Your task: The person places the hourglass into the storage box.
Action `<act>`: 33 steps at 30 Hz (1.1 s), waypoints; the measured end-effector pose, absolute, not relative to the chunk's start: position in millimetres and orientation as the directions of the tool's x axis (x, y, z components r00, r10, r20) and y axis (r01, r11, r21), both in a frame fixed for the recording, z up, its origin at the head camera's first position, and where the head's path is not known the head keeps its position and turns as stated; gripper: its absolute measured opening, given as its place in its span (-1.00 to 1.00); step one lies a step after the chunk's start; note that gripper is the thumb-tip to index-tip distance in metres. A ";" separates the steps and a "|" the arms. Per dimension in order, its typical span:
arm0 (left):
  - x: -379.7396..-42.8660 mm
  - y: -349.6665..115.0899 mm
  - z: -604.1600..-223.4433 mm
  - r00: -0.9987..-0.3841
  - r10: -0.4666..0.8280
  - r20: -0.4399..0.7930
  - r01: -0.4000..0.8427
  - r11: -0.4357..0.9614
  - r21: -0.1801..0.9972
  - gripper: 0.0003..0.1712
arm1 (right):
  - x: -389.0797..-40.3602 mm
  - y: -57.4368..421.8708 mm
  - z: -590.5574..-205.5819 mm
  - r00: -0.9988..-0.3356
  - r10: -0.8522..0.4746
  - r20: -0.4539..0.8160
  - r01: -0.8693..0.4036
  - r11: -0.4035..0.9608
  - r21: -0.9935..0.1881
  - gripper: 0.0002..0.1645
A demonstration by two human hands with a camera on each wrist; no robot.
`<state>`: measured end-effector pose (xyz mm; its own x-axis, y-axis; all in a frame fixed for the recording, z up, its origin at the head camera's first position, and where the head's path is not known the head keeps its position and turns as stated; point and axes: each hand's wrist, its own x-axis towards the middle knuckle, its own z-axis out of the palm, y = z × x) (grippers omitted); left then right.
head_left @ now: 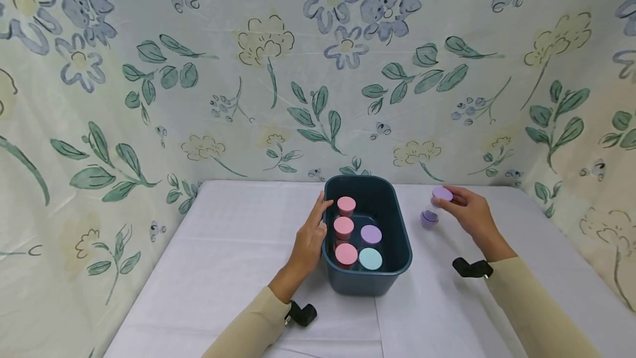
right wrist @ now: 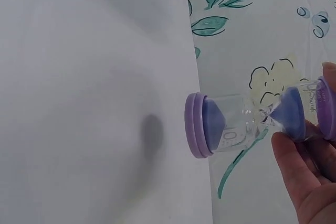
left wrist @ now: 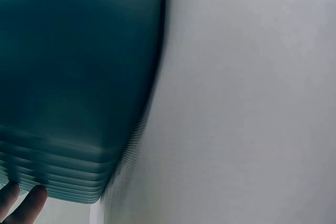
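My right hand [head_left: 469, 211] pinches a sand timer [right wrist: 228, 124] by its upper end, right of the bin. The timer has lilac caps, clear glass and purple sand in both bulbs; a "10 minutes" marking shows in the right wrist view. It is held upright, its lower cap apart from the cloth in that view. My left hand [head_left: 307, 242] lies against the left wall of a dark teal bin [head_left: 355, 286], its fingers fairly straight and touching near the rim. Inside the bin stand several capped pieces, among them a pink one [head_left: 346, 254], a lilac one [head_left: 371, 234] and a light blue one [head_left: 370, 259].
The bin stands on a table [head_left: 238, 269] under a white cloth with fold lines. A floral curtain [head_left: 308, 70] hangs behind the table and along both sides. Each wrist bears a black camera mount [head_left: 472, 268].
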<state>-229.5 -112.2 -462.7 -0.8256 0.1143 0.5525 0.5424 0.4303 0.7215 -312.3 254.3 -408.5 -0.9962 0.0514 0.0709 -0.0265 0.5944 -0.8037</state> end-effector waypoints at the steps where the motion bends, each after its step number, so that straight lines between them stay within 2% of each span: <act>1: -229.5 -112.2 -463.0 -0.826 0.114 0.552 0.542 0.431 0.722 -0.40 | -311.6 253.5 -407.9 -0.996 0.048 0.082 -0.037 0.596 -0.802 0.04; 15: -229.5 -112.7 -465.3 -0.815 0.118 0.568 0.558 0.426 0.712 -0.42 | -304.5 237.2 -387.3 -0.977 0.019 0.215 -0.162 0.590 -0.791 -0.06; 33: -229.9 -111.7 -463.2 -0.818 0.113 0.564 0.553 0.424 0.718 -0.41 | -297.2 220.9 -361.8 -0.972 0.006 0.233 -0.194 0.536 -0.821 -0.05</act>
